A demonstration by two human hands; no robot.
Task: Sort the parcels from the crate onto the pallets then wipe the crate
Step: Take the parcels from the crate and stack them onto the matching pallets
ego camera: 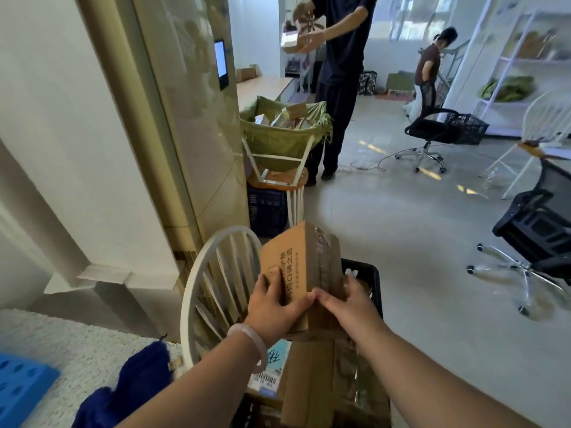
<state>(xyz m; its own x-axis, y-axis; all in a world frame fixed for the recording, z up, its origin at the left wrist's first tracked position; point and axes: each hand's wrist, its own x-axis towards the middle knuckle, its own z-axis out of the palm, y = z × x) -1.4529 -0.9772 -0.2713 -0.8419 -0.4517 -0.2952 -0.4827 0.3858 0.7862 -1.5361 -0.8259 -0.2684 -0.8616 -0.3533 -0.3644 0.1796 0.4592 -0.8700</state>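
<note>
While left hand (273, 307) and right hand (347, 301) both grip it, brown cardboard parcel (301, 267) with printed dark characters and clear tape sits tilted above black crate (372, 279) of more boxes, beside white chair (213, 282).

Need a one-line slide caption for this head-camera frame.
The left hand and right hand hold a printed cardboard parcel above the black crate of other parcels, beside a white chair.

Scene brightly lit from far windows (412, 18), glare streaks noted on floor (374, 148), background softened, edges bowed by wide-angle lens.
</note>
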